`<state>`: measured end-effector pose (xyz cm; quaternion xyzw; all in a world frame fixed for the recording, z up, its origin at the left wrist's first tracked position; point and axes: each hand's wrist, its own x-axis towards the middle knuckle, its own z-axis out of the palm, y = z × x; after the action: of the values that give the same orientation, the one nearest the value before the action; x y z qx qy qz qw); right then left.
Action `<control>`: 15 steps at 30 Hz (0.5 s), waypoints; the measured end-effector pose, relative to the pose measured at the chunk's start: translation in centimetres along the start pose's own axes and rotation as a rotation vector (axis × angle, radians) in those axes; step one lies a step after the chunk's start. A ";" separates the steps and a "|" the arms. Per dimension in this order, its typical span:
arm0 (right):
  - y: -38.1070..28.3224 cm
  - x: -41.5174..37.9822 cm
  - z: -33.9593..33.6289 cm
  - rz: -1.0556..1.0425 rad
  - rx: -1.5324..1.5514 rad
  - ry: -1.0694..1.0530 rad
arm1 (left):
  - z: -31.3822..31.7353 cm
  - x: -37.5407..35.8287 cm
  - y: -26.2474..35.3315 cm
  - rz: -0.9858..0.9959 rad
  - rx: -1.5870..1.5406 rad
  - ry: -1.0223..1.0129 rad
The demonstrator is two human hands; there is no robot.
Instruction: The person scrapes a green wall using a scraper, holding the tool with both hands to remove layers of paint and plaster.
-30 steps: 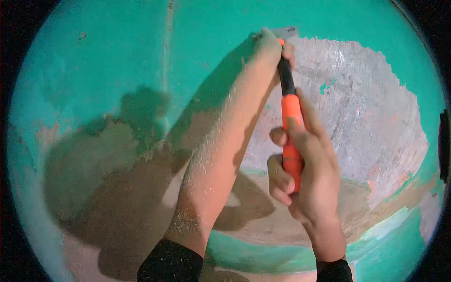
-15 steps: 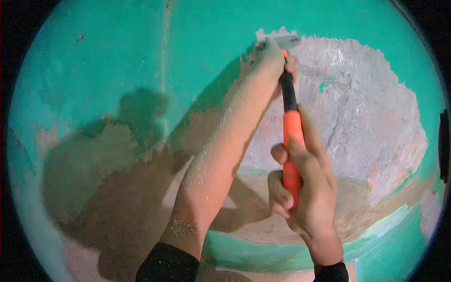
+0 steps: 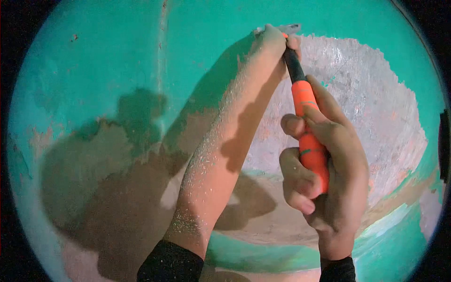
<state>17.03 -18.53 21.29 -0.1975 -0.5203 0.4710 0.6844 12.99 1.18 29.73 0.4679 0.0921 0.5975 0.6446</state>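
Note:
A scraper with an orange and black handle (image 3: 307,124) and a metal blade (image 3: 290,28) is pressed against a turquoise painted wall (image 3: 108,51). My right hand (image 3: 329,164) is shut around the orange grip low down. My left hand (image 3: 272,44) reaches up and presses on the scraper's head just behind the blade, at the upper edge of the bare patch. My left forearm is dusted with paint flakes.
A large scraped patch of grey-pink bare plaster (image 3: 371,113) spreads to the right of the tool. Brownish bare areas (image 3: 117,188) lie lower left under the shadow of my arms. A turquoise band (image 3: 263,256) runs along the bottom.
The blade went down a little and came back up to the patch's top edge. My right hand has drawn closer to the camera, tilting the handle.

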 end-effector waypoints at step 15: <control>2.7 -0.2 -2.2 -0.001 -0.200 0.023 | 0.4 -0.5 0.2 0.011 0.021 -0.005</control>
<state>17.83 -16.90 18.24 -0.2699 -0.5572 0.4139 0.6674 12.97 0.50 29.86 0.4766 0.0939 0.5990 0.6365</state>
